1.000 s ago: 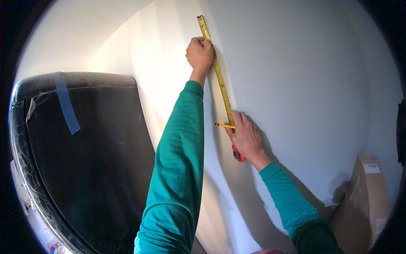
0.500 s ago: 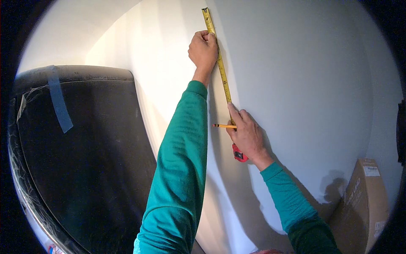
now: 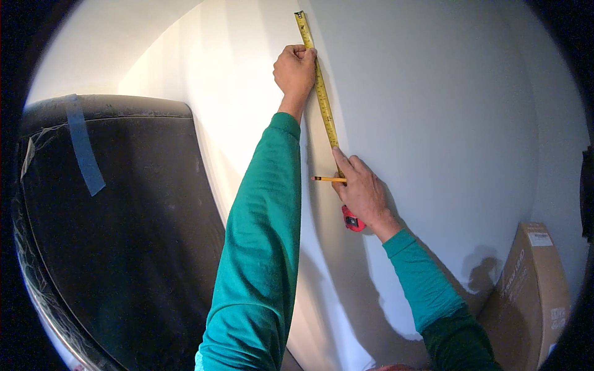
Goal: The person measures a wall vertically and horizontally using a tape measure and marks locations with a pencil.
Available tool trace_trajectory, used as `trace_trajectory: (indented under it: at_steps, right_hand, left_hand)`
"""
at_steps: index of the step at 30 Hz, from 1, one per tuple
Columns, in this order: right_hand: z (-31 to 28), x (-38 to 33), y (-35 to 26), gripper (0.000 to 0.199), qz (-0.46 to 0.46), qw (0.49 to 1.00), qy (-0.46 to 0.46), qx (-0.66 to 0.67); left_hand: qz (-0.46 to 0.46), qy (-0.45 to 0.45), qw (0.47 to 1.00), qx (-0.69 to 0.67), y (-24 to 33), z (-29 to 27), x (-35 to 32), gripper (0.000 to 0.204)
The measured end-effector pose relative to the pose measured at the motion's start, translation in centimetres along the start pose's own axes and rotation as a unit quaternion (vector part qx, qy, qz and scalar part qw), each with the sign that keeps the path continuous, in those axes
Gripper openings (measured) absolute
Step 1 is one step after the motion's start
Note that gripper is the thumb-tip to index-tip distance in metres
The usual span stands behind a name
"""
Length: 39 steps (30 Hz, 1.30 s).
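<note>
One yellow tape blade (image 3: 325, 111) runs far-left to near-right: left hand (image 3: 294, 72) pinches it near the far tip (image 3: 300, 15); right hand (image 3: 364, 193), nearer the red case (image 3: 353, 221), grips a pencil (image 3: 329, 179).

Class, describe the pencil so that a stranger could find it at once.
Find the big pale wall, then follow the yellow tape measure down to the right hand. The pencil juts left from that hand: thin, orange and nearly level, whereas the tape measure runs steeply.

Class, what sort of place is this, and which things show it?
Probably an indoor room, perhaps used for storage: a plain wall, a cardboard box, and blue tape on a black item.
</note>
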State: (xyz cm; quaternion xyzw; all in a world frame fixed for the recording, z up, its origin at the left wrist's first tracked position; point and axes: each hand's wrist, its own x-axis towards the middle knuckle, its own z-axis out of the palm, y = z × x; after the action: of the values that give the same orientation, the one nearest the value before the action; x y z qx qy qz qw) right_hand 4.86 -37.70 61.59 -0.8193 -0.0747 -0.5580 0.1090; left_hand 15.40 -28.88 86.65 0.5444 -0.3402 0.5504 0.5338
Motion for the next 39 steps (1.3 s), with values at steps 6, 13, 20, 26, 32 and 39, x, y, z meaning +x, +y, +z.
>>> trace_trajectory:
  at_steps: [6, 13, 20, 26, 32, 39]
  right_hand:
    - [-0.2, 0.1, 0.0, 0.076, 0.01, 1.0, -0.012, -0.003]
    - [-0.3, 0.2, 0.0, 0.076, 0.008, 1.0, -0.015, -0.003]
    - [0.2, 0.2, 0.5, 0.074, 0.003, 1.0, -0.004, 0.009]
    - [0.2, 0.2, 0.3, 0.073, 0.006, 1.0, 0.004, -0.002]
    - [0.1, 0.2, 0.4, 0.073, 0.0, 1.0, -0.002, 0.006]
    - [-0.1, 0.2, 0.0, 0.076, -0.001, 1.0, -0.011, -0.003]
  left_hand:
    - [-0.032, -0.026, 0.999, -0.023, 0.1, -0.3, 0.2, 0.039]
    - [-0.061, -0.043, 0.996, -0.041, 0.4, -0.6, 0.6, 0.039]
    - [-0.062, -0.022, 0.997, -0.032, 0.2, -0.2, 0.7, 0.029]
    - [-0.066, -0.027, 0.997, -0.025, 0.7, -0.4, 0.5, 0.028]
    - [-0.073, -0.037, 0.996, -0.033, 0.4, -0.3, 0.8, 0.03]
    - [-0.075, -0.036, 0.996, -0.033, -0.1, -0.3, 1.1, 0.028]
